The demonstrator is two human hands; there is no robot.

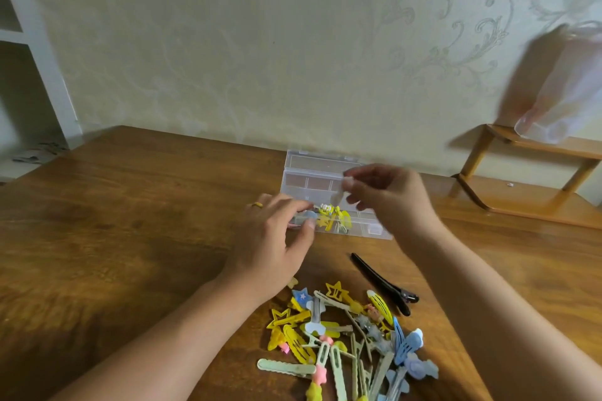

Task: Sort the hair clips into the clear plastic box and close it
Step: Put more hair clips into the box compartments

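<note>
Clear plastic box (325, 172) lies open on a wooden table (130, 238).
Right hand (387, 202) pinches a pale clip (337, 197); left hand (273, 238) holds a bluish clip (309, 215) at the box's edge.

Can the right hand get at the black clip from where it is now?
Probably yes. The black clip lies alone on the table, nothing over it, beside the right forearm. But the right hand already pinches a pale clip over the box.

Soft, dim warm light; faint shadows under the arms on the table (130, 221). Wide-angle bending at the edges. The bag (560, 81) is motion-blurred.
</note>
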